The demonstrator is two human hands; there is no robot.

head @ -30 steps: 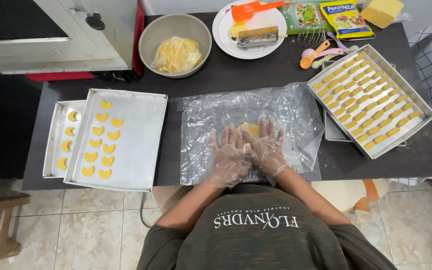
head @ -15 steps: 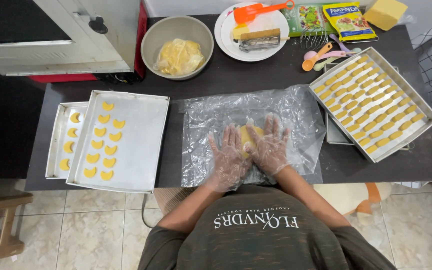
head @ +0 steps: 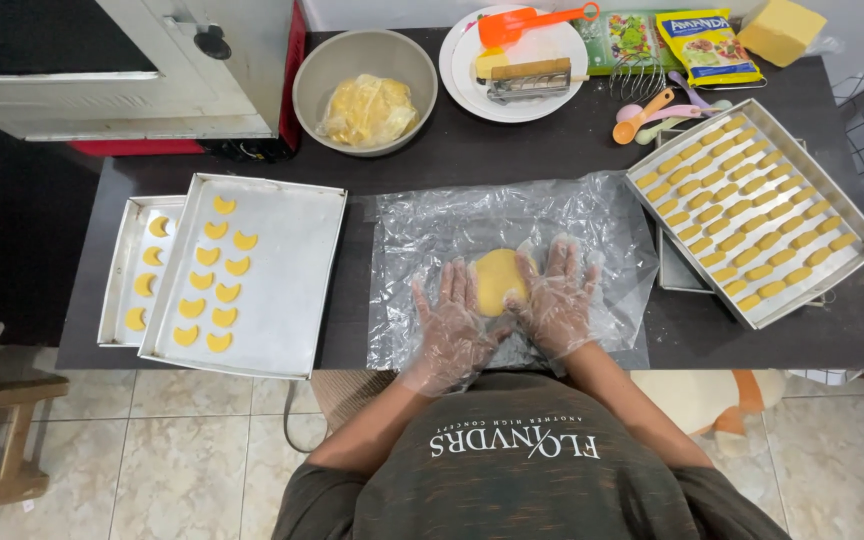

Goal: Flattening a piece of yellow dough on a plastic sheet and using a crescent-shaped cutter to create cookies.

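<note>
A round lump of yellow dough lies on a clear plastic sheet spread over the dark table. Both hands wear thin clear plastic gloves. My left hand lies flat with spread fingers against the dough's left side. On the dough's right side my right hand lies flat too, fingers apart. The two palms flank the dough and touch its edges, and neither hand grips it.
A metal tray with crescent-shaped yellow cookies sits at the left, over a second tray. At the right stands a tray of stick-shaped cookies. Behind are a bowl of dough, a white plate with tools, spoons, packets and a white oven.
The hands have slid apart from on top of the dough to its two sides, so more of the yellow lump shows between them.
</note>
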